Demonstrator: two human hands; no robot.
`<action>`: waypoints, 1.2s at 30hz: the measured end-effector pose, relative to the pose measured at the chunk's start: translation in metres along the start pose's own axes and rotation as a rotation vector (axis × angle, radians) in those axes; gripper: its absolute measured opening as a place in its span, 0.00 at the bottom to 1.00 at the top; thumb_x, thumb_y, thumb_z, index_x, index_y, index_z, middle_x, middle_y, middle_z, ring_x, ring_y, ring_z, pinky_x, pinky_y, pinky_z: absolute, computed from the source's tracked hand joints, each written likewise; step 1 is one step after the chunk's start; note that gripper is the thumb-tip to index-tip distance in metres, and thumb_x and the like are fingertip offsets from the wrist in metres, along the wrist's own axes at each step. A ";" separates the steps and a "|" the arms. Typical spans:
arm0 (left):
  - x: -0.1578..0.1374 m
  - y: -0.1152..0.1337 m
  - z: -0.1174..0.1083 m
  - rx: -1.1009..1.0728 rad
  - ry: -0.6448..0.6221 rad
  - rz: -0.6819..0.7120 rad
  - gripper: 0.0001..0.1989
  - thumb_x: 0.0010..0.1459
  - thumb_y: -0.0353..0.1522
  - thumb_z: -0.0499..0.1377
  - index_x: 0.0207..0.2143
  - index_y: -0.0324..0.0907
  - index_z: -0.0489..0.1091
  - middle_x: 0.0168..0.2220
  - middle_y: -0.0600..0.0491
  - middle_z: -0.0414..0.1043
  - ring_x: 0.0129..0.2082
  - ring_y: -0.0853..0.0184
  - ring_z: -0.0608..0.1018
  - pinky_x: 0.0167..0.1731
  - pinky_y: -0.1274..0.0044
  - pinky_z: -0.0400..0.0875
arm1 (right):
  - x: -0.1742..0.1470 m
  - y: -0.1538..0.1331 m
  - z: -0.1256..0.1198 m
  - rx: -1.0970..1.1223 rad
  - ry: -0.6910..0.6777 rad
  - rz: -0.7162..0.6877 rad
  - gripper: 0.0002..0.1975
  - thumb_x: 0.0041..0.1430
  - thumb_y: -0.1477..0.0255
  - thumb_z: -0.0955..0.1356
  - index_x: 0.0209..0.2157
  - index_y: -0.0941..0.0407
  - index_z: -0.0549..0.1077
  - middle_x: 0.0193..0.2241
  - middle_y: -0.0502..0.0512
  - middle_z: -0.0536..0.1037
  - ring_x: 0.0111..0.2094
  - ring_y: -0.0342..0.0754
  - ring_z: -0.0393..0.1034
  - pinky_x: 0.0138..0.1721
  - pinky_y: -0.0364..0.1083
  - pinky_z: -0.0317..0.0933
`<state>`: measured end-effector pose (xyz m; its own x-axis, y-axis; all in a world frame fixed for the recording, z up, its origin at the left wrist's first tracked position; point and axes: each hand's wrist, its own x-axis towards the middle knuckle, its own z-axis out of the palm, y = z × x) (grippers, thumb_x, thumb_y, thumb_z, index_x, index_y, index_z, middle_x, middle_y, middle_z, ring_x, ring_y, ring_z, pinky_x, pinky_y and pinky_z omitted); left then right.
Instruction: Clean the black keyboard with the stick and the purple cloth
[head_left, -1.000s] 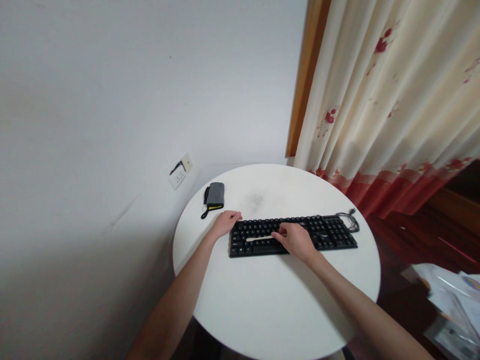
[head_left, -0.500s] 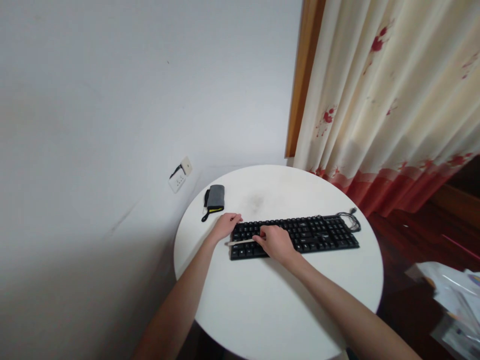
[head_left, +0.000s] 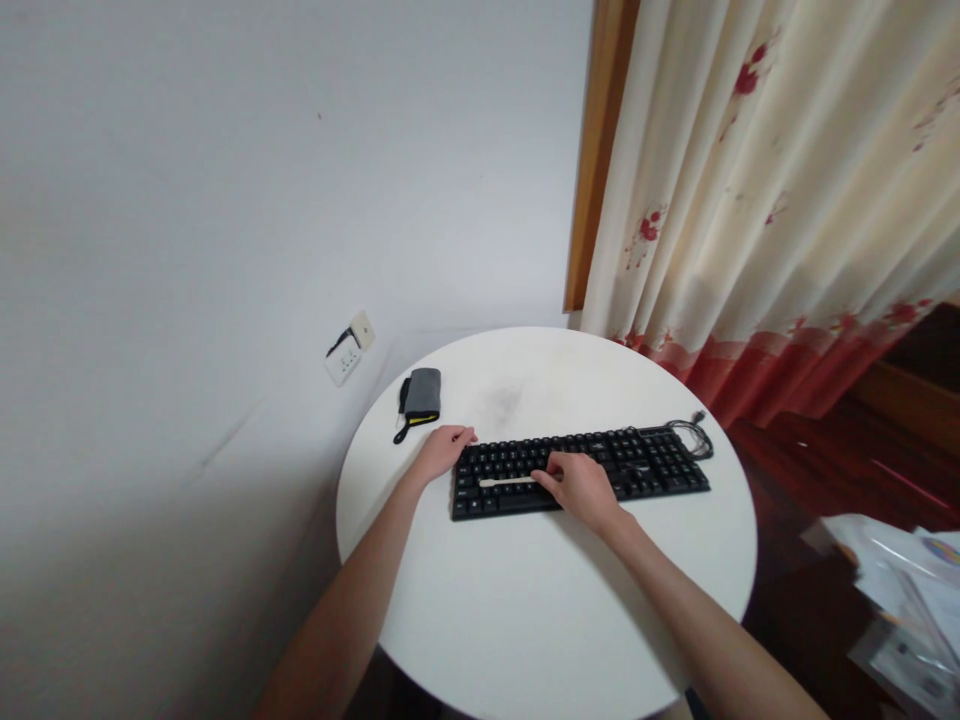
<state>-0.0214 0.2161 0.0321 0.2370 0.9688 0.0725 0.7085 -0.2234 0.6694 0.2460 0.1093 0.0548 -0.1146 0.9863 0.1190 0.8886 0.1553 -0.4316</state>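
A black computer keyboard lies flat on the round white table. My left hand is closed at its upper left corner, thumb and fingers gripping the edge. Between the pinched fingertips of my right hand is a thin pale cleaning swab. The swab points left across the keys, its slightly wider tip over the left part of the keyboard.
A folded grey cloth pouch with a black loop lies at the table's back left. The keyboard's coiled cable rests at the right. Behind are a wall socket and a curtain; plastic bags sit at lower right.
My right hand and the swab have moved right along the keys; the swab tip went from the left edge to over the keys. My left hand stays at the corner. The view shifted slightly.
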 end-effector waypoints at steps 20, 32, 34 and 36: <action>0.000 0.002 -0.001 0.018 -0.010 -0.007 0.25 0.59 0.46 0.48 0.33 0.39 0.79 0.35 0.47 0.80 0.39 0.56 0.79 0.41 0.71 0.68 | -0.007 0.002 0.004 0.089 0.106 0.045 0.14 0.60 0.59 0.68 0.27 0.53 0.73 0.29 0.49 0.78 0.32 0.45 0.71 0.29 0.43 0.53; 0.001 0.000 -0.001 0.029 -0.013 -0.013 0.25 0.59 0.47 0.48 0.33 0.40 0.79 0.36 0.47 0.81 0.39 0.57 0.79 0.41 0.71 0.67 | -0.005 0.014 -0.003 0.099 0.215 0.106 0.11 0.59 0.61 0.68 0.28 0.53 0.74 0.34 0.50 0.75 0.37 0.46 0.71 0.35 0.44 0.58; 0.001 0.000 -0.001 0.028 -0.012 -0.014 0.25 0.59 0.47 0.48 0.33 0.40 0.79 0.36 0.47 0.81 0.39 0.57 0.79 0.42 0.71 0.67 | -0.005 0.014 -0.001 0.100 0.223 0.097 0.11 0.59 0.61 0.68 0.28 0.53 0.74 0.34 0.51 0.75 0.38 0.46 0.70 0.35 0.44 0.58; 0.001 0.000 -0.001 0.027 -0.009 -0.013 0.25 0.59 0.47 0.48 0.33 0.40 0.79 0.36 0.47 0.81 0.39 0.57 0.79 0.42 0.72 0.67 | -0.005 0.012 0.001 0.096 0.224 0.081 0.12 0.60 0.61 0.67 0.29 0.53 0.74 0.34 0.51 0.75 0.38 0.47 0.70 0.36 0.44 0.59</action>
<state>-0.0214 0.2170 0.0329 0.2335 0.9707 0.0565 0.7294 -0.2133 0.6499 0.2567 0.1060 0.0478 0.0660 0.9602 0.2714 0.8434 0.0916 -0.5294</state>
